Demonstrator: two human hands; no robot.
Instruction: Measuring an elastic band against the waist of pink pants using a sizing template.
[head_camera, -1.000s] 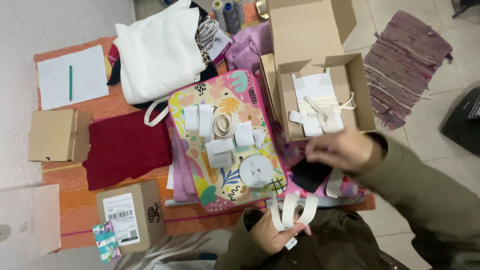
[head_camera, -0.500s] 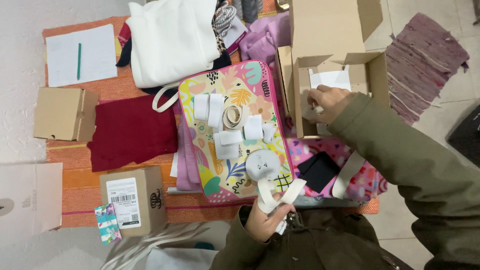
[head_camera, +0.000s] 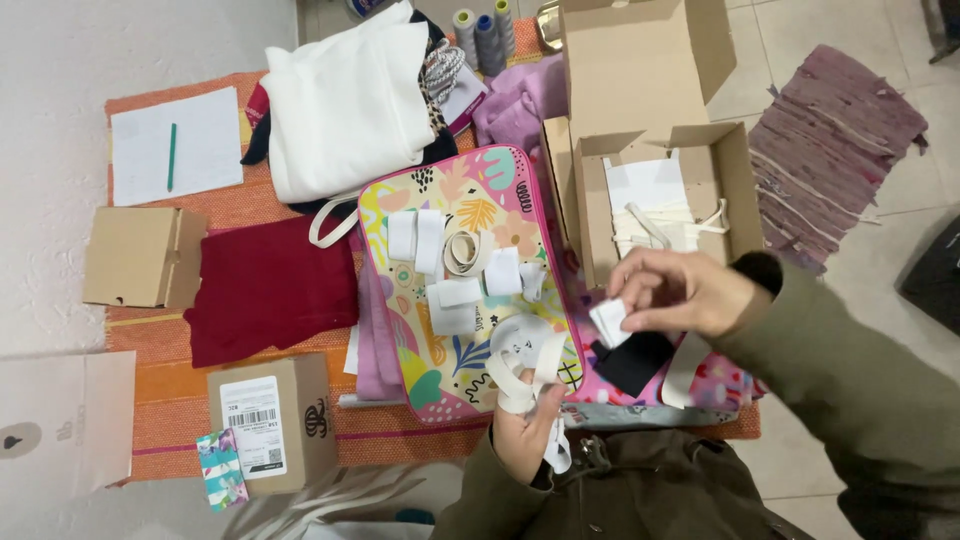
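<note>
right hand (head_camera: 685, 290) pinching white strip (head_camera: 608, 322), left hand (head_camera: 525, 435) gripping loops (head_camera: 522, 355)

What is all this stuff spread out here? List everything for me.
Patterned case: one, pink with bright shapes, centre.
Elastic pieces: several, white, lying on the case.
Open cardboard box: one, brown, upper right, white strips inside.
Dark red cloth: one, left of the case.
White cloth: one, top centre.
Paper with green pen: one sheet, upper left.
Small closed box: one, brown, left.
Labelled box: one, brown, lower left.
Thread cones: three, top.
Woven rug: one, purple, right.
Left hand: holds looped white elastic band.
Right hand: fingers pinch a folded white piece.
</note>
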